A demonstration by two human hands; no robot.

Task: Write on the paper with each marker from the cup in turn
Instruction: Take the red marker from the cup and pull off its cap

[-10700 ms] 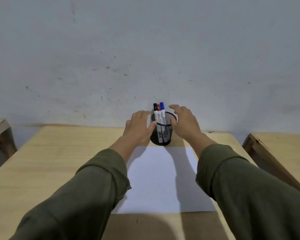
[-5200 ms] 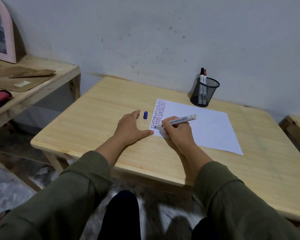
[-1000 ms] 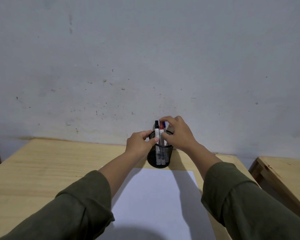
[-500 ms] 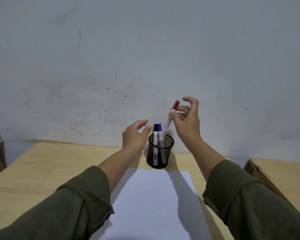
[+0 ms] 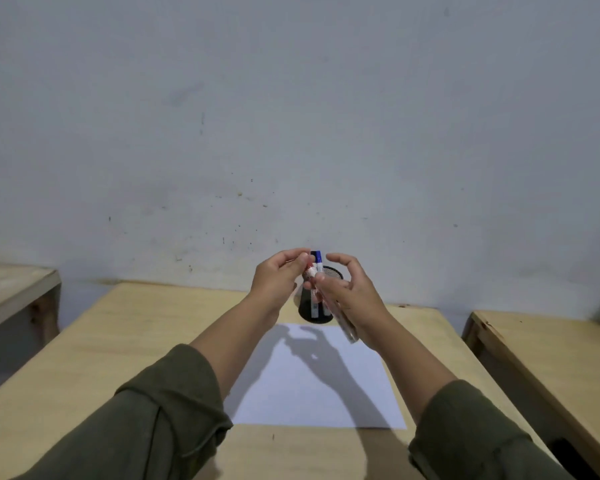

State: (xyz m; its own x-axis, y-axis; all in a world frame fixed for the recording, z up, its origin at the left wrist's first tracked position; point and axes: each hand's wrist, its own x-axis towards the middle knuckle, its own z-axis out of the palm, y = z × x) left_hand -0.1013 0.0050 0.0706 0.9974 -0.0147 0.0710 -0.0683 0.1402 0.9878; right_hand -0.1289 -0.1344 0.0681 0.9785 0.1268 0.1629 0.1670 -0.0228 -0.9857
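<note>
Red marker (image 5: 336,308) is up off the table in front of the mesh cup (image 5: 315,306), right hand (image 5: 352,299) loosely curled round the barrel, left hand (image 5: 280,276) pinched shut on its cap end: pull the cap straight along the axis, keep the barrel steady, then down to the paper (image 5: 317,382).

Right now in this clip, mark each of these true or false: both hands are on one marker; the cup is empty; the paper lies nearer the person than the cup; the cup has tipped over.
1. Both the left hand and the right hand are on the red marker: true.
2. The cup is empty: false; a blue-capped marker stands in it.
3. The paper lies nearer the person than the cup: true.
4. The cup has tipped over: false; it stands upright on the table.
</note>
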